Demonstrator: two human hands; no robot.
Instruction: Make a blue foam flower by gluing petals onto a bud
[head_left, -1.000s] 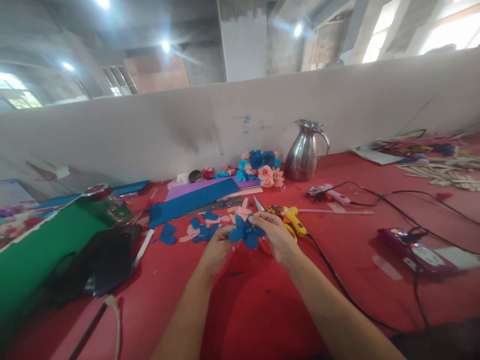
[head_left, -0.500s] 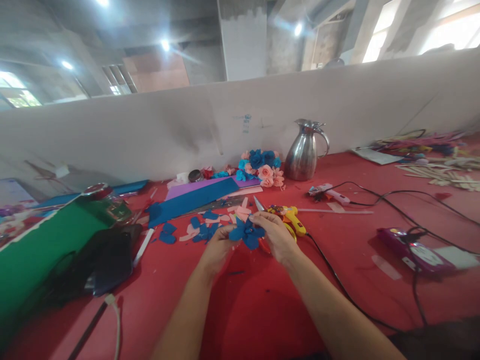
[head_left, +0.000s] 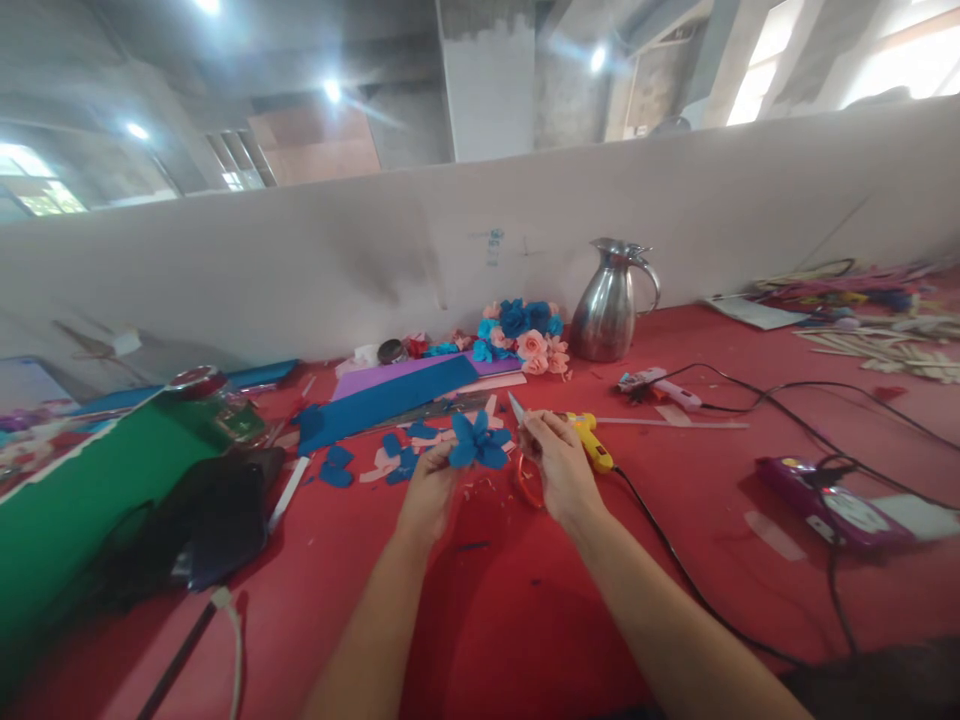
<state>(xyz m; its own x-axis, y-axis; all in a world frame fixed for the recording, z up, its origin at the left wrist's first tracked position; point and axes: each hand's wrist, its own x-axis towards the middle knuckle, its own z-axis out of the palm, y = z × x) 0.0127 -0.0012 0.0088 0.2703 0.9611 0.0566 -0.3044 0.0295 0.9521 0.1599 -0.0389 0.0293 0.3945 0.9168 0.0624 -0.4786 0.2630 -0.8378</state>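
Note:
My left hand (head_left: 429, 492) is closed, pinching a blue paper flower (head_left: 478, 442) by its left side, its petals spread. My right hand (head_left: 559, 462) is a short way right of the flower, apart from it, with fingers bent together; anything inside them is hidden. Behind and below those fingers lie scissors (head_left: 517, 407), blade tips pointing up-left and one orange handle loop showing. A yellow glue gun (head_left: 598, 446) lies just beyond the right hand, partly covered by it. Loose blue petals (head_left: 336, 466) and pink cut pieces (head_left: 381, 464) are scattered behind the left hand.
A blue paper strip (head_left: 390, 402) lies over a purple sheet toward the wall. Finished paper flowers (head_left: 531, 338) stand beside a steel jug (head_left: 606, 305). On the right are a pink glue gun (head_left: 671, 388), cables and a purple power strip (head_left: 832, 500). A green box (head_left: 82, 500) is left.
The blue flower has moved slightly left and up in my left hand. My right hand has let go of it and drawn away, now by the scissors.

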